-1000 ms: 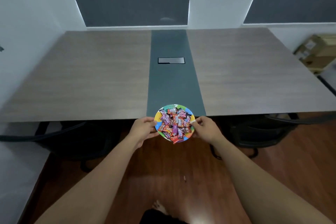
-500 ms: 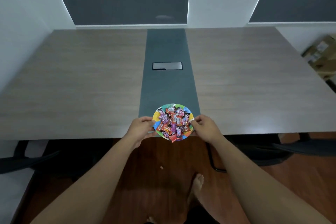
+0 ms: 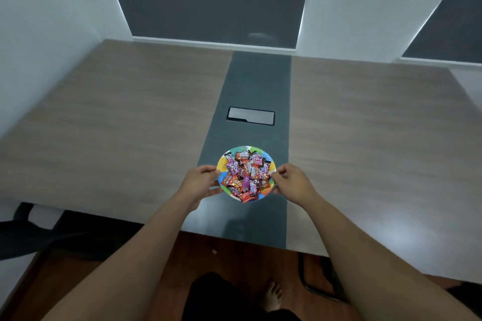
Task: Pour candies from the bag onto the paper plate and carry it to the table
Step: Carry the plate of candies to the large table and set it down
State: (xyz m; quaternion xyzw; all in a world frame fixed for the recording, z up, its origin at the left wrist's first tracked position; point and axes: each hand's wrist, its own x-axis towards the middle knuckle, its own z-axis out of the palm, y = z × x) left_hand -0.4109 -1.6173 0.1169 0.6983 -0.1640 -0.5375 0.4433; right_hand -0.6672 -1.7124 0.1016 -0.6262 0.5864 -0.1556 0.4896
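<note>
A round, many-coloured paper plate (image 3: 223, 163) heaped with wrapped candies (image 3: 246, 174) in red, pink and purple is over the dark centre strip of the table (image 3: 365, 138), inside its near edge. My left hand (image 3: 200, 184) grips the plate's left rim and my right hand (image 3: 292, 181) grips its right rim. I cannot tell whether the plate rests on the table or hovers just above it. No candy bag is in view.
A grey cable hatch (image 3: 251, 116) is set in the centre strip beyond the plate. Dark chairs (image 3: 23, 232) are tucked under the table at the left and right. A small scrap (image 3: 214, 251) lies on the wooden floor near my bare foot (image 3: 272, 294).
I have stepped closer to the table. The plate, held in both hands, has moved from in front of the table's edge to over the centre strip.
</note>
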